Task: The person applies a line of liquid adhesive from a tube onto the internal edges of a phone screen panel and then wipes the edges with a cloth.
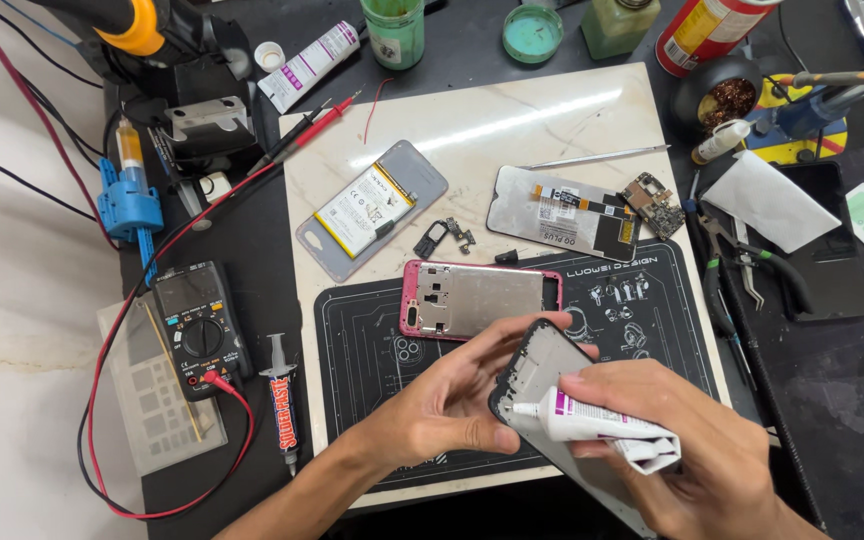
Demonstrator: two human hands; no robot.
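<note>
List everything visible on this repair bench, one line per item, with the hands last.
phone frame: 1, black, held in left hand
glue tube: 1, white, squeezed in right hand, nozzle at frame edge
pink phone frame: 1, on dark work mat
battery on back cover: 1, white on grey, marble slab
display panel: 1, dark, slab right
circuit board: 1, beside panel
multimeter: 1, black, red leads, left
solder paste syringe: 1, beside meter
pliers: 1, right
green jar: 1, top
left hand: grips frame
right hand: holds tube
</note>
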